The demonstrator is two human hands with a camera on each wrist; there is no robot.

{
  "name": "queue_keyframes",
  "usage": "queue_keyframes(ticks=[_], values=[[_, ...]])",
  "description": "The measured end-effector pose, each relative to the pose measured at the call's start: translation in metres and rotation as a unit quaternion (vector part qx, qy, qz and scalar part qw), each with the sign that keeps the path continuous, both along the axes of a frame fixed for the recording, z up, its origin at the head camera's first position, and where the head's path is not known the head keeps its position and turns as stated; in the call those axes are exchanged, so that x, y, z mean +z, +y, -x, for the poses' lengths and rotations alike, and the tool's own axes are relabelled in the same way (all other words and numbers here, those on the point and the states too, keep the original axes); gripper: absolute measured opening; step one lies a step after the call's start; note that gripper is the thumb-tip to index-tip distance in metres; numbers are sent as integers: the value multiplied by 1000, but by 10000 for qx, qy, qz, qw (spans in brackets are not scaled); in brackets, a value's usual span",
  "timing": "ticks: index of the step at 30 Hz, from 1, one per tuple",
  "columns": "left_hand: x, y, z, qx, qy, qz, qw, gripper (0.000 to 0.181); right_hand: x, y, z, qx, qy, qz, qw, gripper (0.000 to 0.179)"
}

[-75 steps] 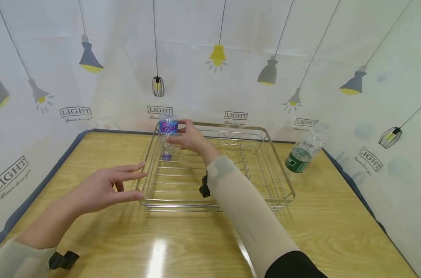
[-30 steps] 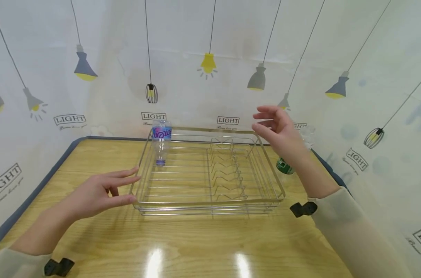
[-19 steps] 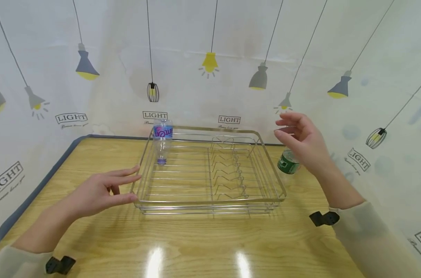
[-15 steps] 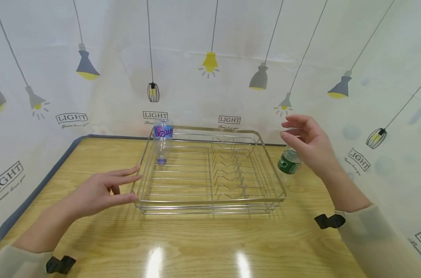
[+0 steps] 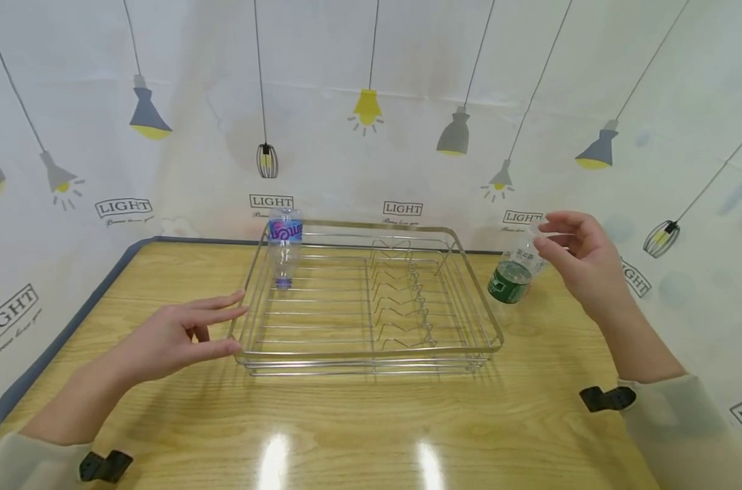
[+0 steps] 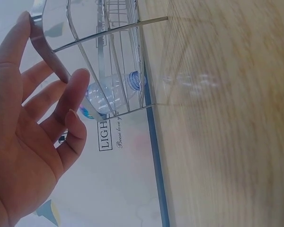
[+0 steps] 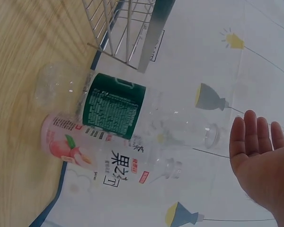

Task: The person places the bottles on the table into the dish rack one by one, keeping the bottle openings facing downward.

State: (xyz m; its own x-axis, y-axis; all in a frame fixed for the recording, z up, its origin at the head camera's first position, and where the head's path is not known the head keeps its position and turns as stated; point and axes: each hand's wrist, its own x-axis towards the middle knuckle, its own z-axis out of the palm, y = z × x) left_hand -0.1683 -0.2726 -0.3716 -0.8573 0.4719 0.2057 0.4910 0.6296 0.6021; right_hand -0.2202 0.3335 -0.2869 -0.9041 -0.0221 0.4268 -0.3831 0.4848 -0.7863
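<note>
Parted left fingers [image 5: 224,315] touch rack [image 5: 346,355]; right fingers [image 5: 570,218] hover.

The wire rack [image 5: 371,354] is shiny silver. The blue-label bottle [image 5: 284,250] is see-through, with big purple letters on the blue and a bluish-purple cap [image 5: 283,283]. The green-label bottle [image 7: 114,104] is see-through too, with pale writing on dark green. The peach bottle [image 7: 109,149] has pink peaches, a green leaf, and black and red marks. The table [image 5: 346,422] is yellowy brown with wood lines. The wall cloth [image 5: 322,61] is white with grey, blue and yellow lamps. The sleeves [image 5: 689,435] are cream.
</note>
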Motion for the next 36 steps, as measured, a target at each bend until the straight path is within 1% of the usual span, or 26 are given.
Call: queue_keyframes(ticks=[3,6,13,15,20,23,30,36], values=[[-1,0,0,1,25,-27,10000,60,-5,9,2,-241,-120,-200,9994,37],[-1,0,0,-12,40,-58,10000,60,-10,17,4,-337,-298,-256,9987,38],[-2,0,0,-27,15,-78,10000,59,-23,32,11,-454,-618,-602,9952,58],[-2,0,1,-22,13,-73,10000,59,-26,35,12,-491,-695,-671,9941,60],[-2,0,1,0,-13,-68,10000,59,-33,37,17,-571,-926,-766,9911,70],[-2,0,1,-4,-32,-97,9999,59,-36,36,21,-575,-1025,-732,9904,76],[-3,-1,1,-34,11,-126,9999,59,-48,31,29,-520,-1053,-681,9907,84],[-5,-1,1,-26,11,-110,9999,59,-57,26,33,-725,-1004,-737,9896,86]])
